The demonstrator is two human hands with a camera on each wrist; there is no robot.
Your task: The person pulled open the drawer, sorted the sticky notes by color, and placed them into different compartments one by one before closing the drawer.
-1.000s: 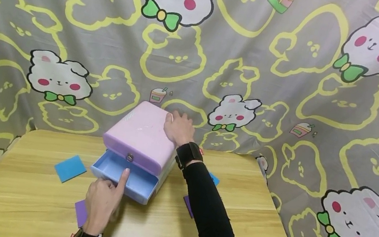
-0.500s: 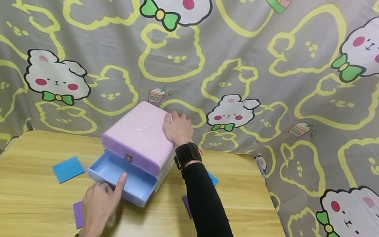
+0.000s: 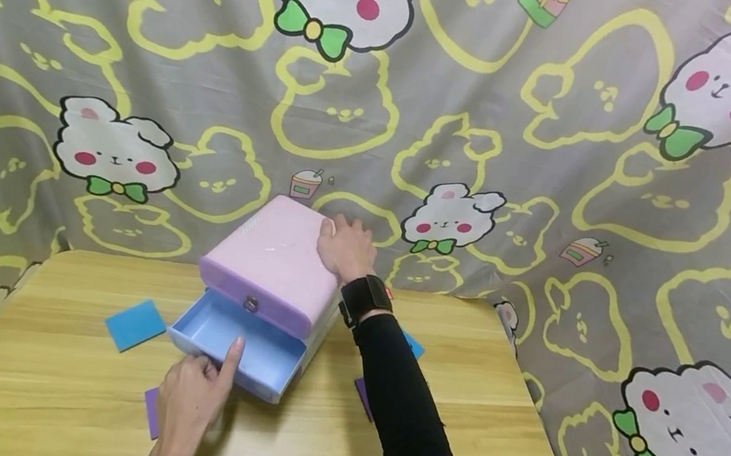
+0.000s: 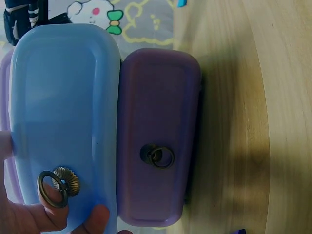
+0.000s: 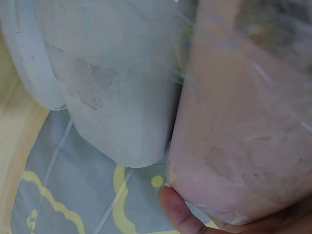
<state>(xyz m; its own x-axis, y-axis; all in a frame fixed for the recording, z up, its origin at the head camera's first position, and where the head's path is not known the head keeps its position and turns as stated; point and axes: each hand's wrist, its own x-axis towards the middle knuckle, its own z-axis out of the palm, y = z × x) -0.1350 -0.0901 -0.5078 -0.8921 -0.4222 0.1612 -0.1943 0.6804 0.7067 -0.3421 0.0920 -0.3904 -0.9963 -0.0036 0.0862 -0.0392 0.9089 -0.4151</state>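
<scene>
A person's left hand [image 3: 193,393] is gripping the front of a light-blue, round-cornered plastic drawer [image 4: 58,102], thumb lying over the rim and a finger meeting the brass ring pull [image 4: 70,181]. The drawer is jutting out beneath the glossy, pale-pink plastic top tier [image 3: 275,257] of a cabinet standing on a wood-grain bench [image 3: 486,420]. The right hand [image 3: 349,248] is clasping that tier's rear edge. Good handling would likely mean the right hand is bracing the cabinet firmly while the left is keeping the drawer straight and level, avoiding jamming or tipping.
</scene>
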